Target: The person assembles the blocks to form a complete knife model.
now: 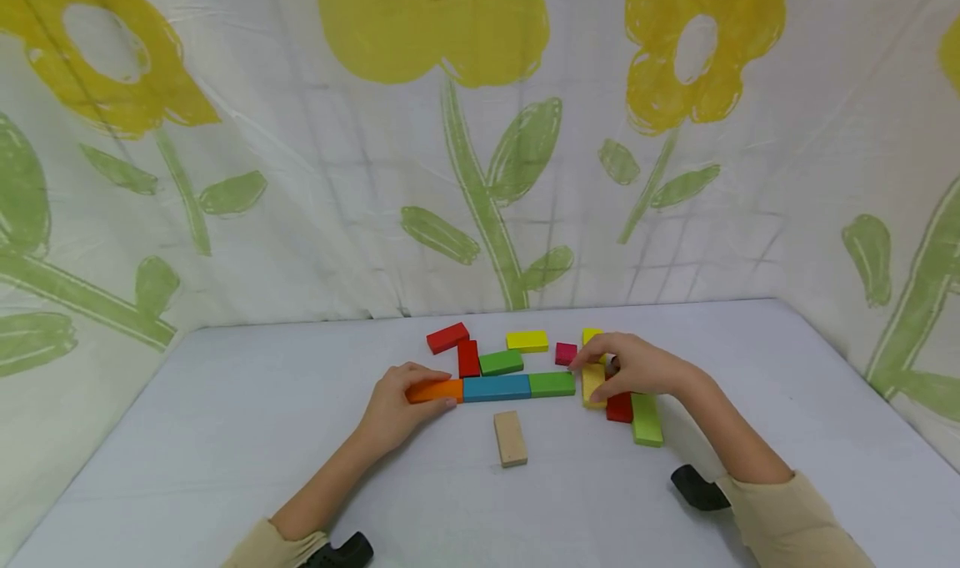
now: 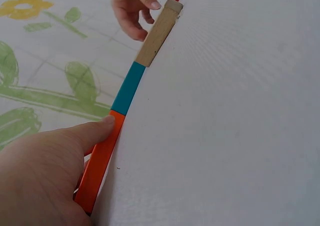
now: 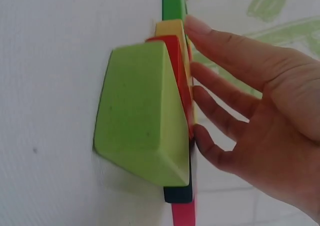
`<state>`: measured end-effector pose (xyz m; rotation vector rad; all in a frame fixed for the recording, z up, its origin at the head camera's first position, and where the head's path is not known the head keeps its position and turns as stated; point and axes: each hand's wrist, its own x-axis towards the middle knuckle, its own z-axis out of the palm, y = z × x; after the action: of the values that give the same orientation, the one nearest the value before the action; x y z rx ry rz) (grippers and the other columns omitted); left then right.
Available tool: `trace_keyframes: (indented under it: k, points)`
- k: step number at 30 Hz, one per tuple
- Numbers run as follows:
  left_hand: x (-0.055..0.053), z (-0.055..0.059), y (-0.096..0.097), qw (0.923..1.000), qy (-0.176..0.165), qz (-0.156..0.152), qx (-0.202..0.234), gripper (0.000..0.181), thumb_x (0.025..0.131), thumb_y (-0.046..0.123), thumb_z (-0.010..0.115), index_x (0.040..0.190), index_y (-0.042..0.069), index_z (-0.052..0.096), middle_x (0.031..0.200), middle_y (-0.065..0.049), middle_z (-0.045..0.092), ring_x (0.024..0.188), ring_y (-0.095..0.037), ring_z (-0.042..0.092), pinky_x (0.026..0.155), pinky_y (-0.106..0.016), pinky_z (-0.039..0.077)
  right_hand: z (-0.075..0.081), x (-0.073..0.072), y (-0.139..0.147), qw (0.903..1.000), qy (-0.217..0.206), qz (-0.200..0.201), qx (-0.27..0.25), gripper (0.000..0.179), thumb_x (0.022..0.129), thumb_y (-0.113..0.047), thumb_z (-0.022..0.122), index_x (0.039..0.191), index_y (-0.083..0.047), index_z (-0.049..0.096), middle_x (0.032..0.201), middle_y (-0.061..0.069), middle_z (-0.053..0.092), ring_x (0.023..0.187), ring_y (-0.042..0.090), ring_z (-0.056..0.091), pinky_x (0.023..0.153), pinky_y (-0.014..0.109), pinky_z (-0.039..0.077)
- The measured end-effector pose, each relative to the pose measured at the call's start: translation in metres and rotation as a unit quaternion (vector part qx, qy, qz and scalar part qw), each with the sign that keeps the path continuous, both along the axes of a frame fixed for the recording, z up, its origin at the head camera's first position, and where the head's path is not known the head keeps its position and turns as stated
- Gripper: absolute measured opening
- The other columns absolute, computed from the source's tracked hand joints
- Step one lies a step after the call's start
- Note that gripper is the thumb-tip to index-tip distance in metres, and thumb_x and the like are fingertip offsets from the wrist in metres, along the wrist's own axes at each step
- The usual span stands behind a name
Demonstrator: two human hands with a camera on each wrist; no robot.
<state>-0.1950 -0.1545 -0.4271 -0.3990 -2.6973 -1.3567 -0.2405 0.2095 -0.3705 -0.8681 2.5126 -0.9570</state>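
Observation:
My left hand (image 1: 401,401) pinches an orange block (image 1: 437,391) between thumb and fingers at the left end of a row. A blue block (image 1: 497,388) and a green block (image 1: 552,384) continue that row to the right, end to end. At its right end, my right hand (image 1: 637,364) has thumb and fingers about a pale yellow block (image 1: 591,389) set crosswise. A red block (image 1: 619,408) and a light green block (image 3: 135,101) lie beside the yellow one. Under the right hand, a dark block (image 3: 178,193) is partly hidden.
Nearer me lies a plain wooden block (image 1: 511,439). Behind the row are red blocks (image 1: 447,338), another green block (image 1: 501,362), a yellow block (image 1: 527,341) and a small crimson block (image 1: 566,354). A flower-painted curtain (image 1: 360,218) hangs behind the white table (image 1: 262,434).

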Motion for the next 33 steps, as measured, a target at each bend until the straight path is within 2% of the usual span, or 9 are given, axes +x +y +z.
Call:
trace_keyframes:
  k: [4,7,13,18,22,33]
  points:
    - [0.000,0.000,0.000,1.0000,0.000,0.001,-0.001,0.033,0.081,0.024,0.081,0.113,0.017,0.074,0.104,0.003,0.064,0.102,-0.019,0.052,0.080,-0.033,0.048,0.000,-0.001,0.006,0.9995,0.006,0.027,0.016,0.035,0.078,-0.022,0.083,0.110,-0.016,0.071,0.117,0.001,0.061,0.106,0.026,0.050,0.086,0.043,0.045]
    - [0.000,0.000,0.000,1.0000,-0.001,-0.001,0.000,0.034,0.081,0.024,0.081,0.113,0.017,0.074,0.104,0.002,0.064,0.102,-0.019,0.052,0.080,-0.034,0.048,0.000,-0.001,0.009,0.9995,0.001,0.031,0.011,0.034,0.078,-0.022,0.083,0.109,-0.015,0.071,0.112,0.002,0.060,0.101,0.026,0.050,0.083,0.039,0.045]
    - [0.000,-0.001,0.000,1.0000,-0.008,-0.004,0.002,0.035,0.080,0.023,0.081,0.114,0.018,0.073,0.106,0.003,0.064,0.103,-0.019,0.051,0.081,-0.035,0.048,-0.002,0.000,0.019,1.0000,-0.002,0.003,0.003,0.030,0.078,-0.020,0.082,0.105,-0.013,0.071,0.098,0.003,0.059,0.086,0.025,0.050,0.070,0.027,0.043]
    - [-0.001,-0.002,-0.001,1.0000,-0.006,-0.005,0.002,0.035,0.080,0.023,0.081,0.114,0.018,0.073,0.106,0.004,0.064,0.104,-0.018,0.051,0.082,-0.035,0.048,-0.005,-0.001,0.031,0.9995,-0.001,-0.031,0.011,0.028,0.080,-0.022,0.081,0.105,-0.015,0.071,0.101,0.000,0.061,0.087,0.022,0.052,0.072,0.027,0.047]
    - [-0.001,-0.002,-0.001,1.0000,-0.006,-0.004,-0.001,0.035,0.080,0.023,0.081,0.114,0.018,0.073,0.106,0.004,0.065,0.103,-0.018,0.052,0.081,-0.034,0.049,-0.007,-0.002,0.036,0.9987,-0.004,-0.049,0.015,0.029,0.081,-0.024,0.080,0.106,-0.014,0.070,0.096,0.000,0.060,0.086,0.022,0.051,0.070,0.027,0.047]
    - [-0.001,0.000,-0.001,1.0000,-0.004,-0.006,-0.002,0.035,0.080,0.023,0.081,0.114,0.018,0.073,0.106,0.004,0.065,0.103,-0.017,0.052,0.081,-0.034,0.049,-0.009,-0.001,0.031,0.9982,0.016,-0.058,0.003,0.030,0.082,-0.022,0.079,0.108,-0.010,0.069,0.088,0.000,0.058,0.080,0.020,0.051,0.064,0.024,0.045]
